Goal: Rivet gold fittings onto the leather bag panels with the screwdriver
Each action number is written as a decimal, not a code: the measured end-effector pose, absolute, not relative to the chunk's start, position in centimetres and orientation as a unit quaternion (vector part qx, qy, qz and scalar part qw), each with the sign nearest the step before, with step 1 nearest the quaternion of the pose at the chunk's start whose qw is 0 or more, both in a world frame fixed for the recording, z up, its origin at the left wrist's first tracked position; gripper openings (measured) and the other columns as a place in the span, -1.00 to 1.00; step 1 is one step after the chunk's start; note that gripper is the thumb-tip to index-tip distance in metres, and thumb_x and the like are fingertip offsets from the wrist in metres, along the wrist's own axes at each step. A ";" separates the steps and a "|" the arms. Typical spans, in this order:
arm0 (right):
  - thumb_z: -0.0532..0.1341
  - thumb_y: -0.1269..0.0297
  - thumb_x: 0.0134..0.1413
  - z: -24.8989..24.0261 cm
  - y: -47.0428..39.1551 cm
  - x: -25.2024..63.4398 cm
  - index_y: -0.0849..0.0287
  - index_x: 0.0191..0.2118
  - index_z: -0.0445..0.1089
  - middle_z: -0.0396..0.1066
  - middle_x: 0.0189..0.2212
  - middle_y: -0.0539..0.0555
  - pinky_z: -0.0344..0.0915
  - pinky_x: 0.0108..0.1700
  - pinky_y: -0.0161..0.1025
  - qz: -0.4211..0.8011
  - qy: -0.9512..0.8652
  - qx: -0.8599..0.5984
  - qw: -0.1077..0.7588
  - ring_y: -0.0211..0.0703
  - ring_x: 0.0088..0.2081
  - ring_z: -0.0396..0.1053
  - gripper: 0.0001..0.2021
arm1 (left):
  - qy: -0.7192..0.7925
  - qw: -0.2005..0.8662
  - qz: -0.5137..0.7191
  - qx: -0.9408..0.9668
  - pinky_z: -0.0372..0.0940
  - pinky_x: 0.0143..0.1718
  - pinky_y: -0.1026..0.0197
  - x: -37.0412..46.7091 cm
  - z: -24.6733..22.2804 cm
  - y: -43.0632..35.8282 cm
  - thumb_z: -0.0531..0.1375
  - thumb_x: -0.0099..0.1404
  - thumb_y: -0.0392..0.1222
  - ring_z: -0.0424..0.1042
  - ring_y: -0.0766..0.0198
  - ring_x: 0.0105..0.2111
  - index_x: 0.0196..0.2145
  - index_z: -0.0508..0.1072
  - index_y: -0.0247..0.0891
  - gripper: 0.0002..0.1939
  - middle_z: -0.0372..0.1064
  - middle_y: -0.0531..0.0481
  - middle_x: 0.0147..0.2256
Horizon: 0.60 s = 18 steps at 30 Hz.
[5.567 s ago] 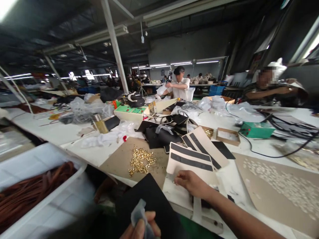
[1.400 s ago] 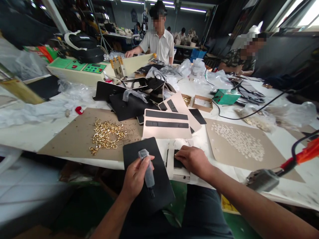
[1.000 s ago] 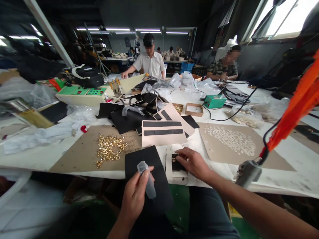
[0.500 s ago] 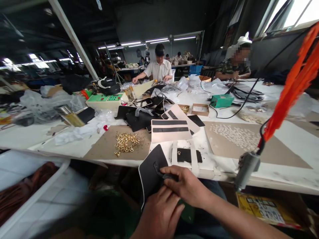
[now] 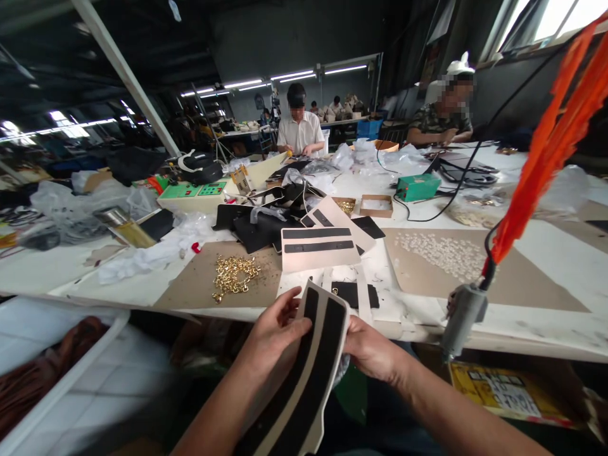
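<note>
A pale panel with two black strips (image 5: 317,354) is held upright and slightly bent over the table's front edge. My left hand (image 5: 275,332) grips its left side, thumb on the striped face. At the upper right edge, my right hand (image 5: 368,347) holds the panel, its fingertips hidden behind it. Another pale panel with black strips (image 5: 320,256) lies flat on the table beyond. Just behind my right hand is a black piece with a gold ring (image 5: 351,295), with white straps beside it. Gold chain (image 5: 234,276) lies on brown board to the left.
An orange-wrapped cable holds a hanging grey tool (image 5: 463,322) at the right. Small clear pieces (image 5: 441,253) cover another brown board. A white bin (image 5: 111,326) stands lower left. Two people sit across the white table (image 5: 522,329), near a green box (image 5: 418,187).
The panel has turned from its plain black face to its striped pale face. My left hand has moved up to its left side, and my right hand has shifted right, to its edge.
</note>
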State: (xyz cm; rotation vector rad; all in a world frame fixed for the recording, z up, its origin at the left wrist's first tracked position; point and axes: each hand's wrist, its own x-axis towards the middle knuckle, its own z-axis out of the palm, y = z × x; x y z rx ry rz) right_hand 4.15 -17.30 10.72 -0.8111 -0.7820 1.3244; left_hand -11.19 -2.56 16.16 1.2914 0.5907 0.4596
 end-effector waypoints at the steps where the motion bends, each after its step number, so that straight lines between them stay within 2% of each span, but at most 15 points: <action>1: 0.53 0.01 0.07 10.4 -17.4 4.3 0.15 -0.06 0.66 0.61 -0.27 0.11 0.45 0.01 -0.07 0.580 -0.335 -0.365 0.647 -0.03 -0.20 0.56 -0.60 | 0.262 0.749 0.182 0.581 0.46 0.07 0.06 -10.5 16.1 -2.5 0.57 0.05 -0.04 0.55 -0.10 0.08 0.20 0.48 -0.22 -0.21 0.57 -0.24 0.05; 3: 0.55 0.05 0.02 9.9 -17.7 4.7 0.13 -0.05 0.65 0.62 -0.26 0.09 0.47 0.04 0.00 0.562 -0.316 -0.396 0.654 0.03 -0.17 0.56 -0.60 | 0.258 0.771 0.144 0.564 0.51 -0.10 0.10 -9.6 15.7 -2.3 0.56 0.08 -0.08 0.61 -0.04 -0.09 0.15 0.50 -0.23 -0.30 0.60 -0.20 -0.05; 6: 0.53 0.10 0.02 9.6 -17.9 5.5 0.10 -0.08 0.65 0.63 -0.20 0.08 0.46 0.09 0.03 0.532 -0.281 -0.449 0.660 0.09 -0.11 0.56 -0.65 | 0.274 0.779 0.125 0.551 0.49 -0.29 0.17 -8.8 14.5 -2.0 0.53 0.12 -0.08 0.61 0.08 -0.31 0.02 0.54 -0.28 -0.45 0.61 -0.13 -0.23; 9: 0.40 0.04 0.12 9.4 -17.6 6.5 0.13 -0.14 0.63 0.64 -0.19 0.12 0.48 0.07 0.01 0.502 -0.198 -0.468 0.700 0.15 -0.05 0.55 -0.70 | 0.307 0.767 0.147 0.543 0.49 -0.32 0.15 -8.0 13.1 -1.8 0.53 0.11 -0.07 0.60 0.09 -0.36 -0.03 0.55 -0.30 -0.48 0.60 -0.09 -0.29; 13: 0.16 -0.23 0.27 9.5 -17.5 7.1 0.18 -0.07 0.58 0.63 -0.17 0.23 0.50 0.03 0.05 0.468 -0.128 -0.460 0.744 0.24 0.00 0.55 -0.45 | 0.330 0.754 0.190 0.535 0.52 -0.28 0.12 -6.6 12.3 -2.0 0.53 0.11 -0.07 0.62 0.07 -0.33 -0.02 0.53 -0.26 -0.48 0.63 -0.08 -0.24; 15: 0.29 -0.26 0.20 9.8 -17.6 7.1 0.17 0.01 0.57 0.64 -0.15 0.23 0.51 0.01 0.07 0.483 -0.128 -0.478 0.723 0.24 -0.05 0.57 -0.43 | 0.333 0.755 0.196 0.529 0.53 -0.25 0.10 -5.9 12.2 -2.4 0.53 0.11 -0.08 0.63 0.05 -0.30 -0.01 0.53 -0.24 -0.47 0.64 -0.08 -0.22; 18: 0.50 -0.09 0.04 10.0 -17.9 7.2 0.17 0.02 0.57 0.65 -0.16 0.20 0.53 -0.04 0.08 0.508 -0.125 -0.515 0.679 0.19 -0.16 0.61 -0.47 | 0.347 0.765 0.197 0.505 0.54 -0.22 0.08 -5.3 11.7 -3.4 0.53 0.10 -0.09 0.64 0.03 -0.29 -0.01 0.53 -0.24 -0.47 0.65 -0.11 -0.20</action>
